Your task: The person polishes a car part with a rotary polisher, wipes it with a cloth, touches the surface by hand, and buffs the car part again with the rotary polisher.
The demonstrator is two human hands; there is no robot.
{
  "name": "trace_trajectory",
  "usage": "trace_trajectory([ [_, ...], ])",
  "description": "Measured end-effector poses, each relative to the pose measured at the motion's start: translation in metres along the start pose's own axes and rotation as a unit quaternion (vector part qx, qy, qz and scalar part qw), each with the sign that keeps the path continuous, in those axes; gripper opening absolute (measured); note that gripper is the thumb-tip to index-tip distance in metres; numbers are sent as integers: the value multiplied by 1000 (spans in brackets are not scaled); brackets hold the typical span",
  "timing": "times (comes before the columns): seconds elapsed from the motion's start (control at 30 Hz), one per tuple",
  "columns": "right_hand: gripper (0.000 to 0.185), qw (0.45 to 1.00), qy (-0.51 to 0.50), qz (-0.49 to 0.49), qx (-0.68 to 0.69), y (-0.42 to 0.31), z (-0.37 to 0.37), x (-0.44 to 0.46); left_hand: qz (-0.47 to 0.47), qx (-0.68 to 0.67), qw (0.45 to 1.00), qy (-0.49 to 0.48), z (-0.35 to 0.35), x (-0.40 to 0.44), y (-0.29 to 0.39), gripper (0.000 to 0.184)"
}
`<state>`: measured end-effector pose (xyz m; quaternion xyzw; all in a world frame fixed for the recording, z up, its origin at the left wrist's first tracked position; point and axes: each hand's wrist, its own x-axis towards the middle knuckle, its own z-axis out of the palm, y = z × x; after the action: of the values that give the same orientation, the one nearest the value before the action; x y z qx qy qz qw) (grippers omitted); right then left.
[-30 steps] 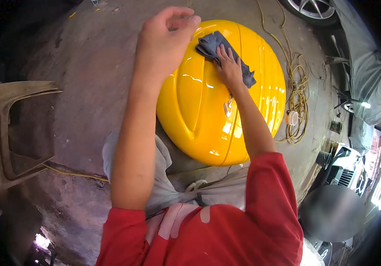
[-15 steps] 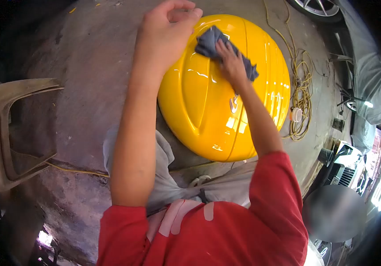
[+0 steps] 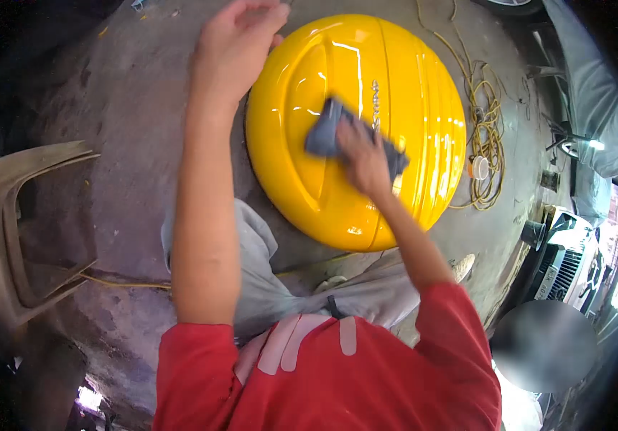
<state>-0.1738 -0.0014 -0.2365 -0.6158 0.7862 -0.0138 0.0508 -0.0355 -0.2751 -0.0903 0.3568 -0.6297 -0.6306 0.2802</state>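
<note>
One camera, worn on the person's head, looked forward and steeply down over the red short-sleeved cloth shirt [image 3: 388, 384], which filled the bottom middle of the view. The glossy yellow rounded panel [image 3: 413, 118] lay beyond it in the upper middle, seen from above. The bare left hand [image 3: 233, 52], nearer the lens, reached the top edge. The wide lens strongly bent the margins, where the dark-grilled white car front [image 3: 566, 260] appeared tipped sideways.
</note>
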Motion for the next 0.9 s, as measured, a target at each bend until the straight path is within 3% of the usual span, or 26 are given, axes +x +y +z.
trace_trajectory([
  [0.07,77,998,56,36,20,10,-12,62,15,-7,1000,-7,8,-11,23,32],
  [0.13,75,997,62,51,15,-4,1,51,-61,78,995,31,20,-36,66,33],
  [0.17,73,996,65,66,4,-11,2,42,-27,89,995,36,20,-41,70,32],
  [0.2,75,996,5,84,-22,-34,-6,13,7,101,994,43,20,-45,74,32],
  [0.23,76,996,-6,76,-45,-49,10,-29,-19,112,993,37,19,-41,73,32],
  [0.27,75,994,-46,95,36,-74,0,-66,-46,122,991,30,18,-36,70,32],
  [0.33,74,991,-77,100,41,-96,2,-120,-8,93,996,9,0,-12,17,32],
  [0.4,77,987,-154,7,53,-86,-6,-135,41,65,997,-8,-5,-3,3,33],
  [0.47,81,991,-131,19,24,-43,-12,-91,25,80,996,-1,-6,-9,7,33],
  [0.5,83,999,-41,28,-8,-10,4,-58,27,83,996,-2,-5,-12,9,33],
  [0.57,75,996,82,44,8,52,6,21,45,47,998,16,-2,-21,13,36],
  [0.67,64,981,143,132,-18,95,14,116,35,76,996,-1,-3,-23,10,37],
  [0.73,62,980,125,144,-50,72,12,117,26,66,997,-10,1,-28,14,37],
  [0.8,66,988,125,64,-56,23,20,60,23,55,998,-18,4,-23,19,38],
  [0.9,72,993,-61,80,53,-75,2,-79,18,62,997,-31,6,-16,12,38],
])
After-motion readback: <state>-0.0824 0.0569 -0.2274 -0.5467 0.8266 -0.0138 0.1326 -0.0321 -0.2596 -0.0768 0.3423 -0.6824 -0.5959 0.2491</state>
